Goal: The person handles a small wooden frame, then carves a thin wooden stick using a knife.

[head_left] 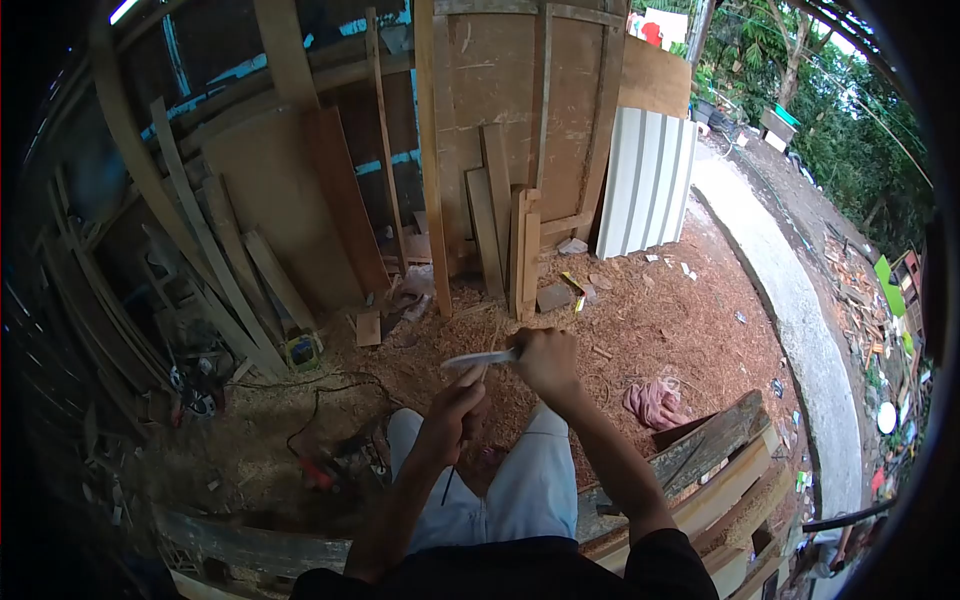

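A knife (pixel 480 358) with a broad pale blade lies across the space above my knees, its dark handle to the right. My right hand (pixel 548 365) is closed around that handle. My left hand (pixel 460 412), also closed, is just below the blade. A thin light piece (pixel 486 371) sticks up from its fingers and meets the blade. A thin dark strip (pixel 448 484) shows below the left hand. What lies inside the left fist is mostly hidden.
Boards (pixel 523 250) lean on the wooden wall ahead. A white corrugated sheet (pixel 645 185) stands right of them. Wood shavings cover the ground. A pink cloth (pixel 658 403) lies at the right, near stacked planks (pixel 710 450). A red tool (pixel 317 474) and a cord lie at the left.
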`<state>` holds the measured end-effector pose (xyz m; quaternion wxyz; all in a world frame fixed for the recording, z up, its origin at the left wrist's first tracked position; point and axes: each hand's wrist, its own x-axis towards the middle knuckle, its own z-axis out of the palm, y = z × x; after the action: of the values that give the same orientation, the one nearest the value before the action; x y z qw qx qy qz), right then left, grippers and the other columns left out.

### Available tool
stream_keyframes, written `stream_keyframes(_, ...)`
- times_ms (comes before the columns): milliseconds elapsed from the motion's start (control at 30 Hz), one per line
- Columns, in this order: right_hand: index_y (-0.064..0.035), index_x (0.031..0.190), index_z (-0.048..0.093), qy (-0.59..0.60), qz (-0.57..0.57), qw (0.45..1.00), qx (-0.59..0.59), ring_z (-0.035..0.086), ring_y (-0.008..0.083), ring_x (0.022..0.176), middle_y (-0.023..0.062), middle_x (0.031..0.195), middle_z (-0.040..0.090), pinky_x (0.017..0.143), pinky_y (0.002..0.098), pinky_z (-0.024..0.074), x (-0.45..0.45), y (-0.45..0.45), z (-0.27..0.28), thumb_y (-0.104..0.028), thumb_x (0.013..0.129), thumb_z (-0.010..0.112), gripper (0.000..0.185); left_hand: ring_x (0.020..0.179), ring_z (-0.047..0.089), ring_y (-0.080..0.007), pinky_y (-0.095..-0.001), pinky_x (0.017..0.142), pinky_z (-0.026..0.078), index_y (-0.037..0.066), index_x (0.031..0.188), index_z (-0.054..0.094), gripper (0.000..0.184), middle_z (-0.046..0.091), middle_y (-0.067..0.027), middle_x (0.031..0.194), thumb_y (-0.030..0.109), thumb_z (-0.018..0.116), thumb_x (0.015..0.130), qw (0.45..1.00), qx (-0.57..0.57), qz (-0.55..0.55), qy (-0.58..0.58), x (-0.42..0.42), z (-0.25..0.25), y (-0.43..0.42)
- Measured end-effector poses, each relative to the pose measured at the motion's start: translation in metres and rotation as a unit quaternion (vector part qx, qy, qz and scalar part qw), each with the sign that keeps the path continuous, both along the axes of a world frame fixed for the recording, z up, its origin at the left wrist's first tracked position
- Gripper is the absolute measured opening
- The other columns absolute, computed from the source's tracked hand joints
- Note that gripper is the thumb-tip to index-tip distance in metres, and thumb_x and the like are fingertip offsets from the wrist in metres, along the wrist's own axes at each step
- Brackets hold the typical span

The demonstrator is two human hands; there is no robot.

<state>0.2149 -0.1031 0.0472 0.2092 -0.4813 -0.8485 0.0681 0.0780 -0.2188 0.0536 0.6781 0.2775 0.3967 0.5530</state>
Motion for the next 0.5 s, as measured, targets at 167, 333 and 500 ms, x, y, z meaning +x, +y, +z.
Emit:
stream_keyframes(167,-0.0097,0.070,0.068,-0.049,-0.093,0.994,-0.026,0.064,0.0313,0.061,0.0153,0.065,0.063,0.059,0.0418,0.0503,-0.002,0.022,-0.025,-0.027,0.077,0.055,0.022,0.049,0.024,-0.0024,-0.0173,0.042,0.021,0.009,0.139,0.027,0.048,0.028,0.0069,0.062,0.015,0.040,0.093,0.999,-0.019,0.021,0.023,-0.006,-0.006,0.009)
stream_keyframes(333,-0.0105,0.073,0.068,-0.065,-0.191,0.978,-0.061,0.063,0.0334,0.063,0.0164,0.071,0.064,0.060,0.0421,0.0511,0.012,0.067,-0.053,-0.025,0.071,0.060,0.017,0.048,0.023,-0.0023,-0.0178,0.041,0.021,0.010,0.139,0.028,0.048,0.029,0.0068,0.063,0.014,0.041,0.093,1.000,-0.010,0.021,0.008,-0.011,-0.014,0.014)
stream_keyframes(500,-0.0054,0.073,0.067,-0.036,-0.222,0.969,-0.100,0.063,0.0355,0.065,0.0198,0.070,0.063,0.063,0.0448,0.0513,0.050,0.082,-0.057,-0.027,0.074,0.056,0.024,0.045,0.023,-0.0025,-0.0184,0.037,0.021,0.012,0.139,0.029,0.049,0.030,0.0058,0.063,0.014,0.040,0.092,0.999,-0.034,0.014,0.027,-0.029,-0.010,-0.013)
